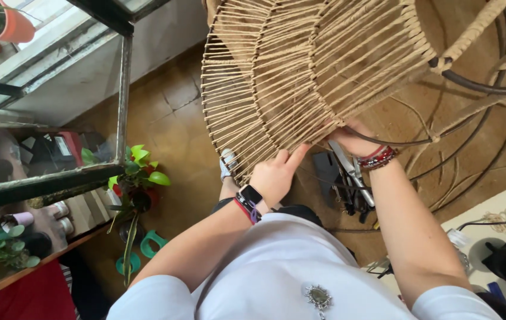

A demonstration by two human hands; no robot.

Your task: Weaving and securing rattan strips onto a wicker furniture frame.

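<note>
Both hands worked the lower edge of a rope-woven frame

The left hand (273,175) pinched the woven frame (300,71) rim; the right hand (353,139) gripped its wire edge, above tools (350,181) on the floor

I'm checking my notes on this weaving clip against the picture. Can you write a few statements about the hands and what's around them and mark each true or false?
1. Both hands touch the woven cord frame. True: the left hand and the right hand are at its lower edge.
2. The left wrist is bare. False: it wears a dark smartwatch and a cord band.
3. The right wrist carries red bead bracelets. True.
4. The frame is wound with blue plastic tape. False: it is wound with tan cord.
5. A green leafy plant stands left of the person. True.
6. The right hand holds scissors. False: metal tools lie below it, not gripped.
</note>
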